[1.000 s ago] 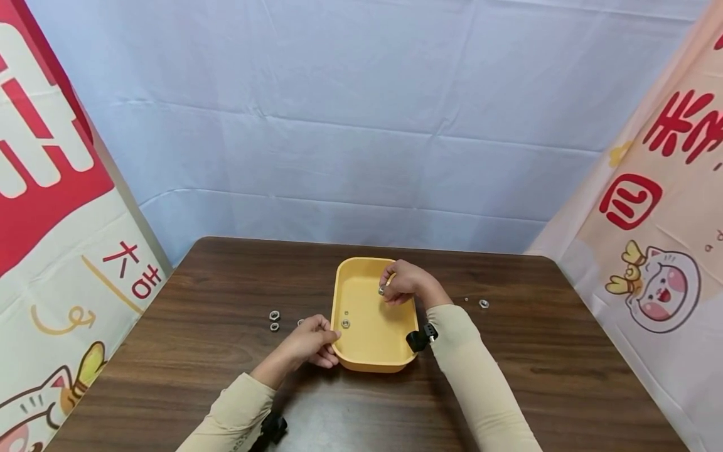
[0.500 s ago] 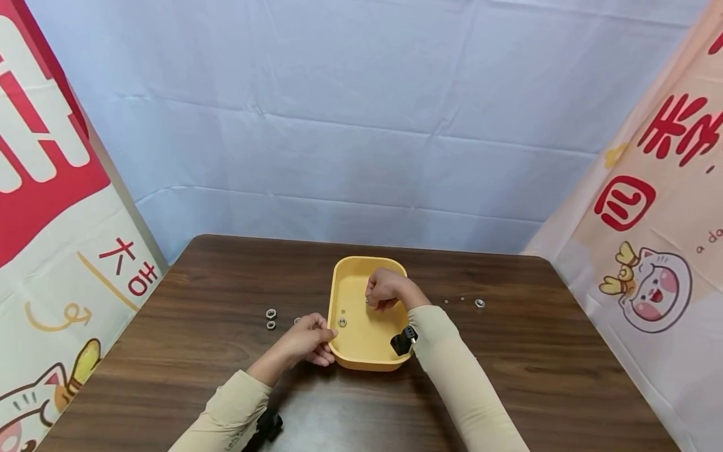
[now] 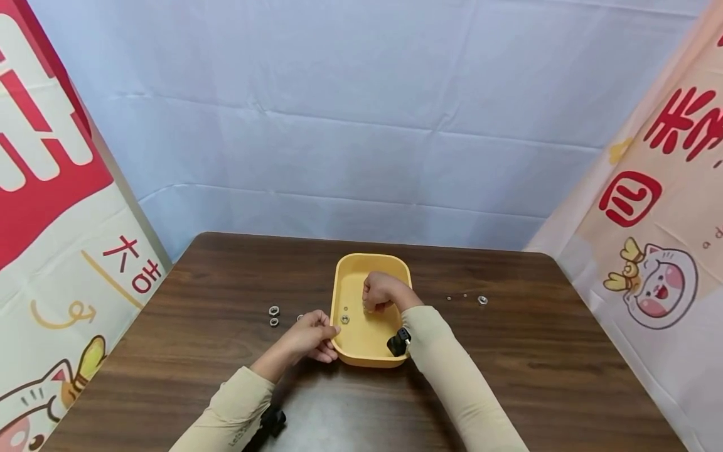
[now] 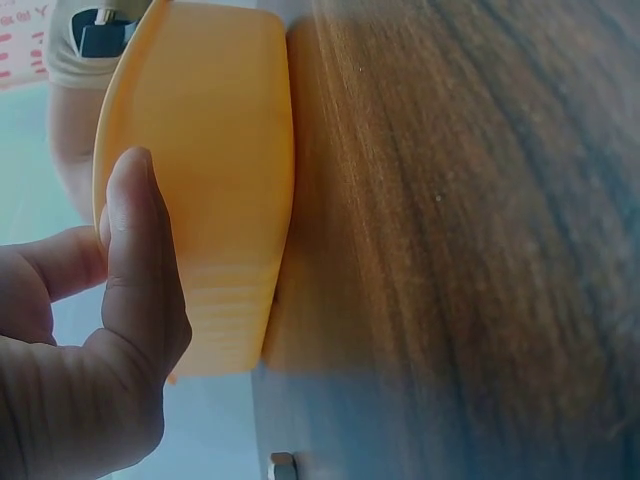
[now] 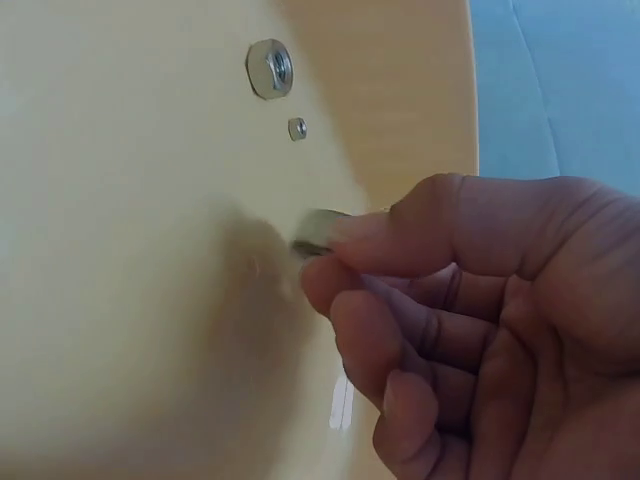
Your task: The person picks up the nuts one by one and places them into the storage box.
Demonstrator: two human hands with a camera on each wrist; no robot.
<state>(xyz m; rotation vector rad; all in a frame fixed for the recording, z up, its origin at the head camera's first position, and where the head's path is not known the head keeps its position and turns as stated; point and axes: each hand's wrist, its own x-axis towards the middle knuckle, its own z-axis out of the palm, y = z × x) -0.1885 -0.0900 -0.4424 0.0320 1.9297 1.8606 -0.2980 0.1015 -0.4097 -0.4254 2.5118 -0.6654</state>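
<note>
A yellow plastic tray (image 3: 369,362) lies on the table, and my left hand (image 3: 307,336) pinches its left rim between thumb and fingers. Over the tray's floor, my right hand (image 3: 385,291) pinches a metal nut (image 5: 320,230), slightly blurred in the right wrist view, between thumb and index finger. Inside the tray lie a larger hex nut (image 5: 268,70) and a tiny nut (image 5: 297,129), left of the right hand in the head view. Whether the pinched nut touches the tray floor, I cannot tell.
On the dark wooden table (image 3: 226,351), two nuts (image 3: 273,311) sit left of the tray, with another nut (image 3: 300,317) partly behind the left hand. To the right are a larger nut (image 3: 482,300) and two tiny pieces (image 3: 449,298). Cloth (image 3: 339,125) hangs behind.
My right hand has moved left and lower inside the tray with the nut, uncovering a tiny piece right of the tray. The left hand stays on the rim.
</note>
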